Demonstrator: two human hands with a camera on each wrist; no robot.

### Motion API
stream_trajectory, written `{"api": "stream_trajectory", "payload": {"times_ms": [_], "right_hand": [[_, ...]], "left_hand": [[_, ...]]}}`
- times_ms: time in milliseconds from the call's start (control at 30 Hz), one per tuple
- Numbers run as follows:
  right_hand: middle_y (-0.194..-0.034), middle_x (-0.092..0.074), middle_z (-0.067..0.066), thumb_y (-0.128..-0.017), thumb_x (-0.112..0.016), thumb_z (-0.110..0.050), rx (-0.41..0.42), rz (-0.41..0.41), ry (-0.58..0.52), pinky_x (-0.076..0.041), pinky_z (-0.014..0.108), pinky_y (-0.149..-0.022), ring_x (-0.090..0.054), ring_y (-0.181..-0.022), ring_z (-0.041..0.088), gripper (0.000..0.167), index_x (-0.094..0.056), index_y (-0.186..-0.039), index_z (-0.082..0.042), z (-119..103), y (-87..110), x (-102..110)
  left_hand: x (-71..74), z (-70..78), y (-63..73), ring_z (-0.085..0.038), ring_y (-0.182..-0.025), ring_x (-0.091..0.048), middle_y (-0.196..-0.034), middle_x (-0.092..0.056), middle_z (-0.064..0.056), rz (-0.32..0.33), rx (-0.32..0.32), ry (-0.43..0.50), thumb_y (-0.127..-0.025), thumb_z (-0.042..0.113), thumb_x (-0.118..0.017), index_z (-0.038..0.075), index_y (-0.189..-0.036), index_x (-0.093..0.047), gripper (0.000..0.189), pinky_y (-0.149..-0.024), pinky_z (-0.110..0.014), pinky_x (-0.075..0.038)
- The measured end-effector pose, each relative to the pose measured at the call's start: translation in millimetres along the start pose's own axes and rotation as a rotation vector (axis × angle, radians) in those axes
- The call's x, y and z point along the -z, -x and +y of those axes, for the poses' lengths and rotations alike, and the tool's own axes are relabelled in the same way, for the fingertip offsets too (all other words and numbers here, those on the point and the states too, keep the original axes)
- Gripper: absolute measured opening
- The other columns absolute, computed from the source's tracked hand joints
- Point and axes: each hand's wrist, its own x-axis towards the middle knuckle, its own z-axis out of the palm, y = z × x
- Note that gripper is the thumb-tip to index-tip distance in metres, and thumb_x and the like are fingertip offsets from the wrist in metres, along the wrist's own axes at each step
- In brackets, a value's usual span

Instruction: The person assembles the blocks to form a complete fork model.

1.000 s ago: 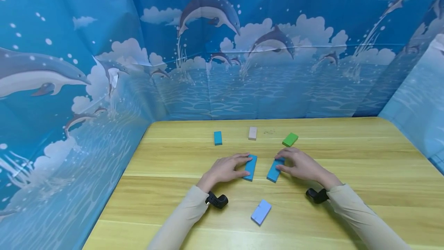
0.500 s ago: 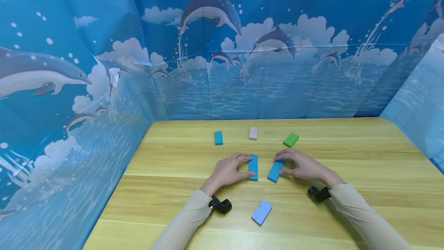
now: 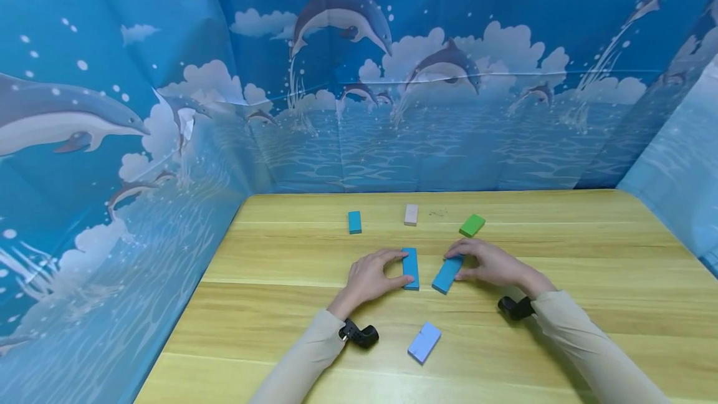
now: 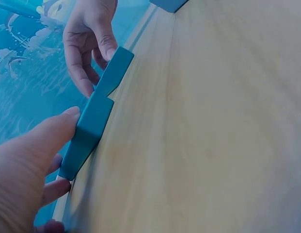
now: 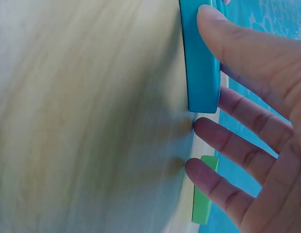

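Note:
My left hand (image 3: 370,276) pinches a flat blue rectangular block (image 3: 411,269) on the table, thumb at its near end and a finger at its far end. In the left wrist view the thumb lies against that block (image 4: 87,136). To the right, my right hand (image 3: 490,264) holds a second blue block (image 3: 447,274), which lies slanted. Its thumb touches the side of this block (image 5: 201,63) in the right wrist view, with the other fingers spread. A narrow gap separates the two blocks.
Along the back of the wooden table (image 3: 589,304) lie a smaller blue block (image 3: 354,222), a pale pinkish block (image 3: 411,215) and a green block (image 3: 472,225). A lavender block (image 3: 424,343) lies nearer the front. A dolphin-print sheet (image 3: 392,142) hangs behind the table.
The left block has turned from slanted to nearly straight and shifted slightly right, with my left hand following. My right thumb has slid to the edge of its block, which has barely moved.

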Motion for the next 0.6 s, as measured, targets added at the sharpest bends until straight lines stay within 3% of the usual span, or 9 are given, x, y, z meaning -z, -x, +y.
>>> {"api": "stream_trajectory", "payload": {"times_ms": [233,600], "right_hand": [[-0.116,-0.058,0.006,-0.085,-0.072,-0.018,-0.027,0.004,0.02,-0.044,0.047,-0.088,-0.054,-0.108,0.03,0.034,-0.065,-0.117,-0.008,0.0,1.5,3.7],[-0.111,-0.059,0.008,-0.086,-0.072,-0.019,-0.059,0.034,0.064,-0.046,0.043,-0.081,-0.055,-0.101,0.029,0.029,-0.066,-0.112,-0.007,4.9,2.3,7.0]], "left_hand": [[-3.2,-2.3,1.4,-0.014,-0.117,-0.053,-0.134,-0.051,0.013,0.021,0.025,0.04,-0.08,0.066,-0.061,0.038,-0.132,-0.055,0.06,-0.074,-0.025,-0.046],[-3.4,-1.3,1.9,-0.015,-0.112,-0.056,-0.13,-0.056,0.011,0.044,0.035,0.047,-0.079,0.066,-0.061,0.036,-0.13,-0.058,0.059,-0.073,-0.026,-0.046]]}}
